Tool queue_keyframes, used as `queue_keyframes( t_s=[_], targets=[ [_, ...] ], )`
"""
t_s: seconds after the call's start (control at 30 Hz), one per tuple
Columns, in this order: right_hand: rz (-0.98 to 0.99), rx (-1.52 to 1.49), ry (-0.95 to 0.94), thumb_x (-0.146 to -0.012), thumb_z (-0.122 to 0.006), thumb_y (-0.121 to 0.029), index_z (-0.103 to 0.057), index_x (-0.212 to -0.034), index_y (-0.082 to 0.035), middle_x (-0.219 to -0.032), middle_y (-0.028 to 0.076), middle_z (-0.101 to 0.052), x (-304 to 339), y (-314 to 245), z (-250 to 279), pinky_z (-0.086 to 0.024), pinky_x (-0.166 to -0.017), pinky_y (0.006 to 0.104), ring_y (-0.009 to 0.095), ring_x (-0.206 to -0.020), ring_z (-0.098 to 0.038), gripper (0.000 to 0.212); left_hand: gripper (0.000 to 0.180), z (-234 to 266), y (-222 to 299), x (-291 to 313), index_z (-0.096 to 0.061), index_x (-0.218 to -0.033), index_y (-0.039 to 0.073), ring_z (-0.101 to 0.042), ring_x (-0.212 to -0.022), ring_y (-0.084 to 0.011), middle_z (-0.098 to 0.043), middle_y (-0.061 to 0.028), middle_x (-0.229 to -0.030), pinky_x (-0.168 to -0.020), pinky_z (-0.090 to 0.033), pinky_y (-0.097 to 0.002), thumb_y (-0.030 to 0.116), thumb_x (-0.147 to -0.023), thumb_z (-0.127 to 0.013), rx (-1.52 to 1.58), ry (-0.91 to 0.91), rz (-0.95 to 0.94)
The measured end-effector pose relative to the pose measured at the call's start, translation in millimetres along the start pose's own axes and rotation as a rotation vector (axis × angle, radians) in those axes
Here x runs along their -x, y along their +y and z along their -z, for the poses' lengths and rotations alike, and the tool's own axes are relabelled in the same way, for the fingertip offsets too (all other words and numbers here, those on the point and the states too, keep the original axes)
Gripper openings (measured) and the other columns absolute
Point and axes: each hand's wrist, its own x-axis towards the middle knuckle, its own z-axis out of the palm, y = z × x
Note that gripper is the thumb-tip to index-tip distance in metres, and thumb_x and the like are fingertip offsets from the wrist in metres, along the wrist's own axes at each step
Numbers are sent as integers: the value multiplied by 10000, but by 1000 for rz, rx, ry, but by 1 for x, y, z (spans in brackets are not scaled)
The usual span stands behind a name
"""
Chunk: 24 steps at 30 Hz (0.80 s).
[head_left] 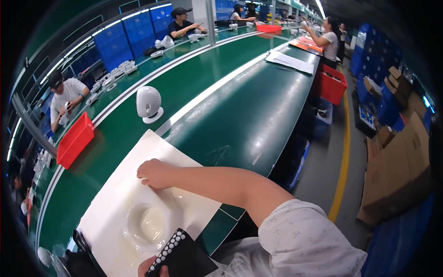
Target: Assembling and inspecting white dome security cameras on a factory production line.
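My left hand (146, 267), at the bottom edge, grips a black sheet (187, 256) with rows of small white round pads along one edge. A white board (108, 207) lies beneath both hands, and on it sits a glossy white piece with a round hollow (152, 222). Over the board's upper part, my right hand (158, 174) rests with its fingers curled down and pressed together. Whatever may be between those fingertips is too small or hidden to make out.
Ahead, a rounded white device (149, 104) on a round foot stands on the green belt (194, 76). A red bin (76, 141) is at the left, papers (290, 62) lie farther along the table, and cardboard boxes (392, 166) are stacked at right. Several people work along the line.
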Motion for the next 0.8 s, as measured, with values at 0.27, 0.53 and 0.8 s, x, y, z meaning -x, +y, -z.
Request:
queue_keyframes(
  t_s=[0.27,0.53,0.8],
  targets=[
    [-12,-4,-7,-761,-508,-169,-553,-906,-66,-1035,65,-530,-2,-2,-7,-317,-887,362,226,-1038,-443,183,236,-4,22,4,-529,-924,-59,-505,-819,-206,-544,-128,-893,-773,-394,-317,36,-724,-609,-45,-69,-2],
    [-43,-53,-22,-769,-516,-173,-536,-953,-61,-1069,77,-513,2,1,5,-304,-901,375,226,-1060,-429,216,245,-1,25,-2,-529,-907,-56,-510,-832,-241,-545,-146,-895,-789,-384,-346,69,-718,-622,-104,-146,-39],
    [167,-28,41,-714,-586,-146,-557,-889,-65,-956,103,-544,-12,8,-18,-376,-827,392,294,-951,-481,196,305,15,8,-15,-554,-926,1,-549,-747,-215,-591,-111,-845,-674,-425,-281,19,-643,-667,-263,-195,-264]
  ],
)
